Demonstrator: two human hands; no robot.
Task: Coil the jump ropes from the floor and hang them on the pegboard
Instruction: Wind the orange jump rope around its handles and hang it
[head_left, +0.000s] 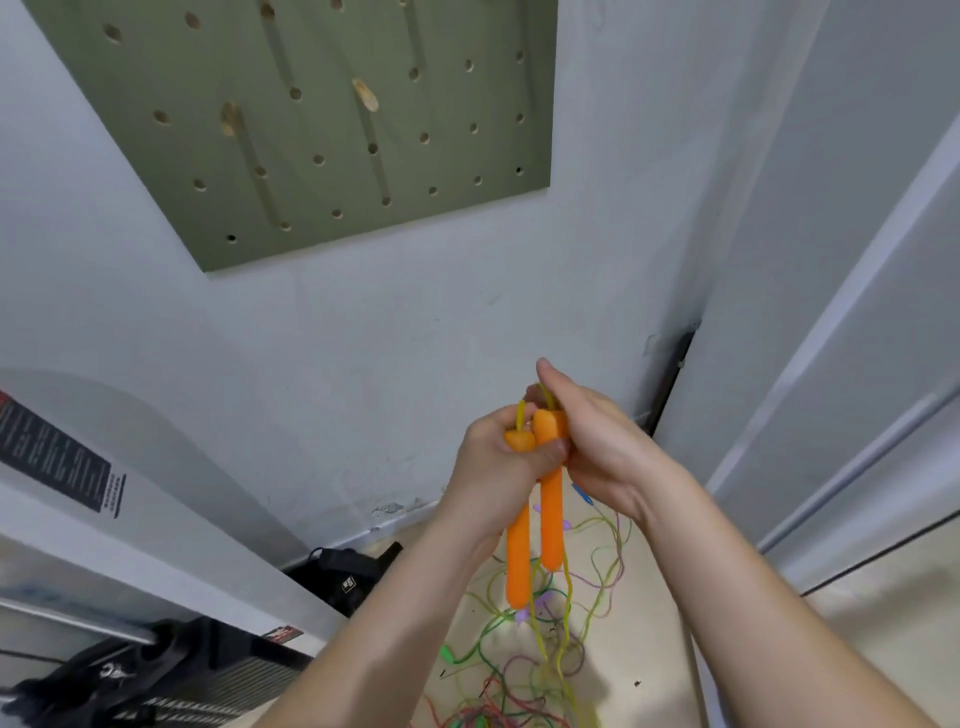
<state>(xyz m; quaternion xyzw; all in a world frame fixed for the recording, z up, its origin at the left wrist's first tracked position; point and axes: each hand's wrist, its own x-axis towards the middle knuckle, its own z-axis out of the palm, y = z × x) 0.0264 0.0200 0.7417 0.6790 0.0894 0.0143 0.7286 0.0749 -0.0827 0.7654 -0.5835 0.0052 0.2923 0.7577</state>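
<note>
Two orange jump-rope handles (550, 519) hang side by side at chest height. My left hand (498, 467) grips both near their tops. My right hand (597, 441) curls round the top of the right handle, where the thin yellow cord (563, 644) comes out. The cord loops over my hands and trails down to the floor. A green pegboard (322, 130) hangs on the wall above left, with two wooden pegs (365, 94) sticking out. Several other ropes lie tangled (519, 691) on the floor below, in green, red and purple.
A black bag (345, 571) sits on the floor against the wall. A white machine or cabinet (130, 545) fills the lower left, with dark cloth (104, 675) on it. A white door (831, 312) stands on the right.
</note>
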